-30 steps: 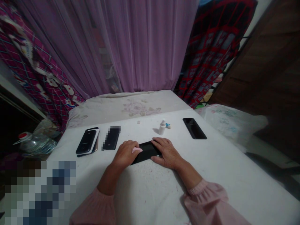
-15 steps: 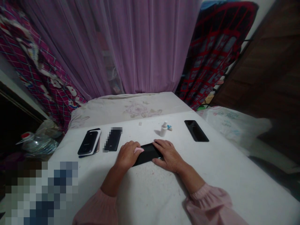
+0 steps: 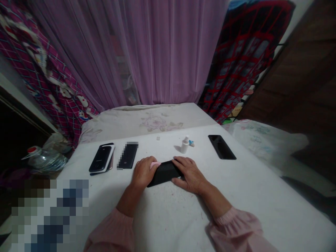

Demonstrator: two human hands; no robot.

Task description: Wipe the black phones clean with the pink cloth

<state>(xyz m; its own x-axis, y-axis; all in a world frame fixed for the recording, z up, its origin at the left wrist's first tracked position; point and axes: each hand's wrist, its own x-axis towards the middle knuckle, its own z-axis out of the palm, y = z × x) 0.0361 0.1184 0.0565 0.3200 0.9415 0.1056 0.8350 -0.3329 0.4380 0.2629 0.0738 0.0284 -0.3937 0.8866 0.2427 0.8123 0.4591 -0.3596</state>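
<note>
A black smartphone [image 3: 166, 173] lies screen up on the white tabletop, slightly angled. My left hand [image 3: 144, 172] is closed on a small pink cloth [image 3: 155, 164], pressed at the phone's upper left edge; most of the cloth is hidden under the fingers. At the other end, my right hand [image 3: 189, 174] grips the phone, with fingers along the far edge and thumb at the near edge. Just beyond it stands a small white spray bottle [image 3: 184, 145], beside a little blue and white item [image 3: 191, 143] that I cannot make out.
To the left are a stack of phones [image 3: 102, 159] and a dark phone [image 3: 129, 156], partly pixelated. Another black phone [image 3: 222, 147] lies at the right. A tiny pale square [image 3: 158, 138] sits farther back. Purple curtains [image 3: 168, 52] hang behind the table [image 3: 168, 217].
My left hand has slid a little toward the phone's far edge with the pink cloth, baring more of the lower left corner. My right hand keeps its hold. The view has shifted slightly.
</note>
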